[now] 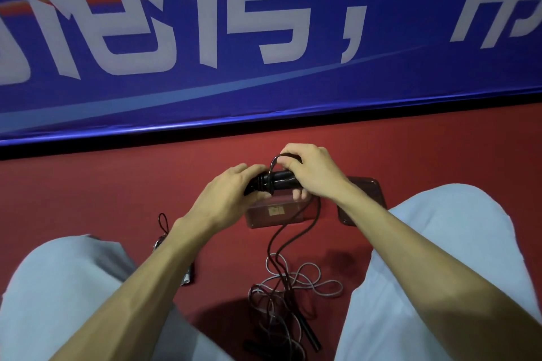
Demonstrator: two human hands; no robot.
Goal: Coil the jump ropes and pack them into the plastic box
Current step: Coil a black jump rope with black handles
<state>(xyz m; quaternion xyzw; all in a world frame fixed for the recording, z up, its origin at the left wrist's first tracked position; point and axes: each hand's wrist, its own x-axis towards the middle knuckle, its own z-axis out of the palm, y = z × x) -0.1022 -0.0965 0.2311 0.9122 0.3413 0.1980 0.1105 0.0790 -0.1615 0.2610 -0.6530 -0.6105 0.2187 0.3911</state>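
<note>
While the left hand curls round one end of the black jump rope handle, the right hand pinches its looped cord, just above the clear plastic box on the red floor; loose cord trails into a tangle between the knees.

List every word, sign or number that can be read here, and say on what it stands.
",": white comma on the blue banner.
Large white Chinese characters on that banner: cut off at the top, not safely readable.
Small label on the plastic box: too small to read.
</note>
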